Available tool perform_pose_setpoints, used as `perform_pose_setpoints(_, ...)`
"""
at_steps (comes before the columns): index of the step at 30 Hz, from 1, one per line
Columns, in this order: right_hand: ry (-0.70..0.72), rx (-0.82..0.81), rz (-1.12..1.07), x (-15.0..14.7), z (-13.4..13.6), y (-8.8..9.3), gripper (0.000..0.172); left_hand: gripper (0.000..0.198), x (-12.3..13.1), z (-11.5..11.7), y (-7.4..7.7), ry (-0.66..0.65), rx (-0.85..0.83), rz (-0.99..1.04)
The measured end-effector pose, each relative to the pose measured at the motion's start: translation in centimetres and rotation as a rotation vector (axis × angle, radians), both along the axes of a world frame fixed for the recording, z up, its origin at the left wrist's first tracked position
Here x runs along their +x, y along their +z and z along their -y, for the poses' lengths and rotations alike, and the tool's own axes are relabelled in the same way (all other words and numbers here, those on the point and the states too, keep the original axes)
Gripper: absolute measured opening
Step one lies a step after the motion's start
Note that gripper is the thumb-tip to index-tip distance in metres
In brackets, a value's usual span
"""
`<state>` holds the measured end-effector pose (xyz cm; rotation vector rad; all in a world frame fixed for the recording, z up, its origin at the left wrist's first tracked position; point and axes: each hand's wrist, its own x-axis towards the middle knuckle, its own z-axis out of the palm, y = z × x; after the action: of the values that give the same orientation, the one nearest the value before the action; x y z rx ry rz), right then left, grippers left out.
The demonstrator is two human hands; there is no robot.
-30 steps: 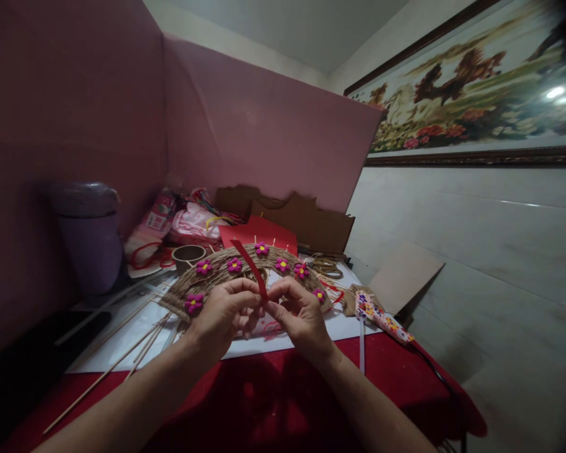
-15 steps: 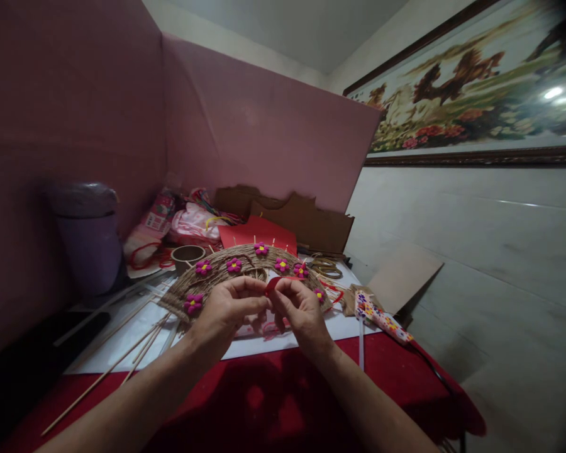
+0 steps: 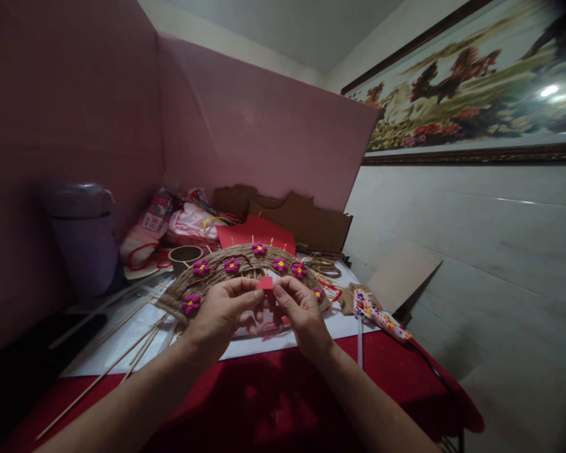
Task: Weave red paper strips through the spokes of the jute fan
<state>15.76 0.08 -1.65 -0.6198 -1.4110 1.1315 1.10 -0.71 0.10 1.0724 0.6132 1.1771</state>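
My left hand [image 3: 219,314] and my right hand [image 3: 299,311] meet above the table, and both pinch a small folded red paper strip [image 3: 265,283] between thumbs and forefingers. Just behind the hands lies a fan-shaped piece wound with brown twine [image 3: 217,277], set with several pink flowers such as one pink flower [image 3: 191,303] at its left end. Thin wooden sticks poke out of its top edge. The fan rests on a white sheet [image 3: 122,333] over a red tablecloth [image 3: 264,402].
A purple lidded container [image 3: 82,236] stands at the left. Long wooden skewers [image 3: 104,371] lie at the front left. A patterned glue gun [image 3: 380,314] lies right of my hands. Cardboard pieces [image 3: 302,217], red paper [image 3: 257,229], bags and a small cup [image 3: 186,255] crowd the back. Pink boards wall in the table.
The red strip stood up long between my fingers a second ago. It has been folded down into a small piece, now pinched by both hands. The hands stayed in about the same place.
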Motion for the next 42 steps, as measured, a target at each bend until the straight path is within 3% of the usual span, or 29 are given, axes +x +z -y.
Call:
perform_pose_setpoints(7,-0.015,0.009,-0.029,0.06,0.21,0.05,0.02,0.007,-0.41,0.11,0.45,-0.146,-0.183,0.094)
perform_pose_setpoints(18,-0.027,0.044,0.009,0.04,0.66,0.34,0.017,0.008,-0.39,0.0,0.1,-0.119,-0.236,0.125)
perform_pose_setpoints(26,-0.049,0.107,0.042,-0.18,0.55,0.15,0.017,0.013,-0.32,-0.04,0.19,-0.126,-0.14,0.039)
perform_pose_setpoints(30,-0.079,0.12,0.092,-0.17,0.48,-0.18,0.016,0.018,-0.24,-0.1,0.02,-0.06,-0.092,-0.033)
perform_pose_setpoints(42,-0.016,-0.049,-0.022,-0.23,0.21,0.22,0.024,0.022,0.14,0.1,-0.18,0.013,0.094,-0.045)
